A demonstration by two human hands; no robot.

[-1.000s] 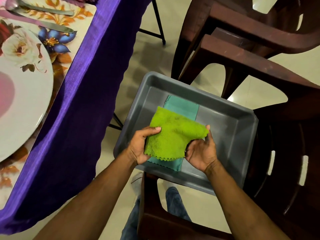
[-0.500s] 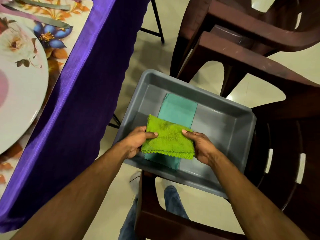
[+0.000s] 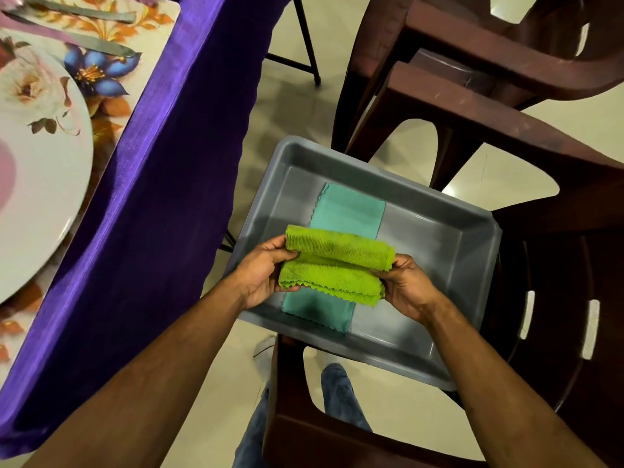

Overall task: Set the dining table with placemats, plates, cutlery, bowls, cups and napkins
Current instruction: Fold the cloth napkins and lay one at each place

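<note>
**Ana:** Pale floor tiles [image 3: 398, 417] underfoot, dark brown plastic chairs [image 3: 506, 106] on the right, and a grey tub [image 3: 472, 265] sitting on the near chair's seat, its near left corner overhanging the edge.

**Ben:** And look at the hands, Ana! Both are on the green napkin [image 3: 334, 268], held just above the tub. The left hand [image 3: 263, 275] pinches the left end, thumb on top, fingers tucked underneath.

**Ana:** Same story opposite: the right hand [image 3: 405, 285] has its fingers curled round the right end. Both grips are closed on the cloth. It's folded into a long band, the top layer rolled over, the scalloped edge showing along the near side.

**Ben:** Under it, a teal napkin [image 3: 347, 211] lies flat on the tub floor, running from the far wall towards the near one, partly hidden by the green one.

**Ana:** Over to the left, the counter, draped in a purple cloth [image 3: 141, 231] that hangs down its side. On top, a floral placemat [image 3: 111, 106] with a white plate [image 3: 40, 204] on it.

**Ben:** Cutlery [image 3: 101, 45] lies on the placemat beyond the plate, metal handles pointing right. Which pieces, I can't tell.
</note>
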